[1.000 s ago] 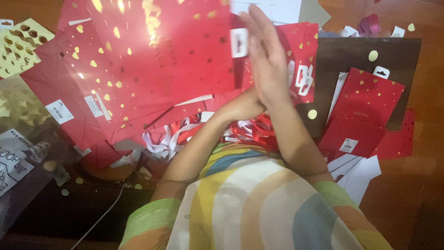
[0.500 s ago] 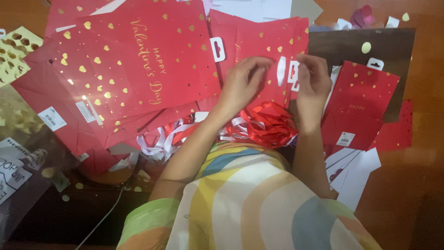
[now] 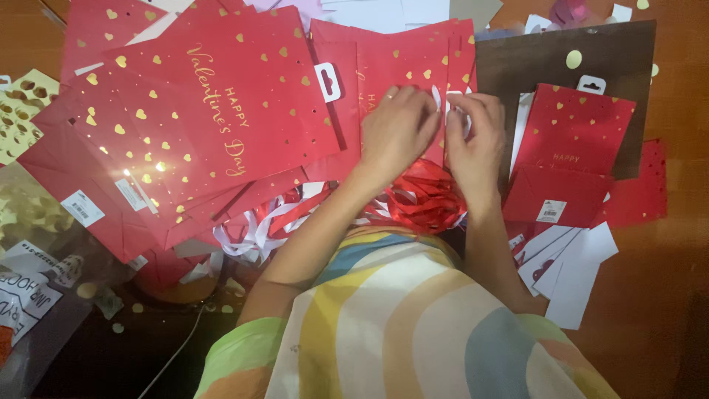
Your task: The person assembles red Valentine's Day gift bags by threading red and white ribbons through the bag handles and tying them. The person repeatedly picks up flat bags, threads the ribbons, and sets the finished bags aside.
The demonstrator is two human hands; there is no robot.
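Note:
A flat red gift bag (image 3: 402,63) with gold hearts lies in front of me, among other flat red bags. My left hand (image 3: 395,129) and my right hand (image 3: 476,137) meet at its right edge. Both pinch a thin white ribbon (image 3: 437,97) there, fingers curled. A bundle of red and white ribbons (image 3: 421,198) lies just below my hands, near my chest. A larger red bag (image 3: 214,111) with gold lettering lies to the left of my left hand.
A small red bag (image 3: 572,144) rests on a dark brown board (image 3: 539,59) at the right. White paper sheets (image 3: 572,277) lie below it. Loose ribbons (image 3: 251,229), a gold punched sheet (image 3: 22,111) and plastic packaging (image 3: 29,288) are at the left.
My hands were raised flat together over the bags. They have come down to the bag's edge and closed on the white ribbon. The view has shifted slightly.

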